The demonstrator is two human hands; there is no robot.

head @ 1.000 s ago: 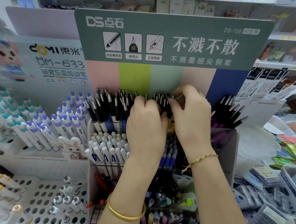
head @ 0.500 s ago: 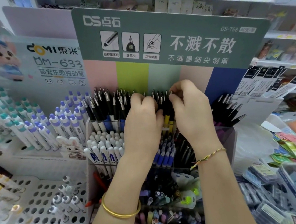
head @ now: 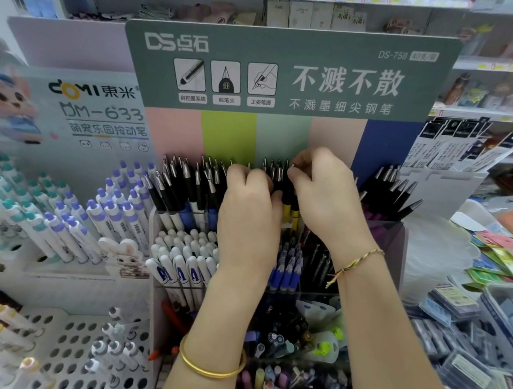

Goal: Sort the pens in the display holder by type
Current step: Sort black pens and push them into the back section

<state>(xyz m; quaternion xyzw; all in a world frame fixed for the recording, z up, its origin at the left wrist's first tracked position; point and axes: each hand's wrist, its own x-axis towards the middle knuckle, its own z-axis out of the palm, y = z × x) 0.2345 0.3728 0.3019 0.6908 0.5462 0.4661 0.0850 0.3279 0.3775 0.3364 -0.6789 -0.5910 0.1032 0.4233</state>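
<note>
Green DS-758 sign [head: 290, 74] above black pens [head: 186, 184]

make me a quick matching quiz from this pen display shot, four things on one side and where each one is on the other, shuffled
Things
1. bangle
2. cord bracelet
3. sign
4. rabbit figure

Places
A. behind the black pens
B. on the left wrist
C. left of the holder
D. on the right wrist

Pairs: 1-B, 2-D, 3-A, 4-C
</note>
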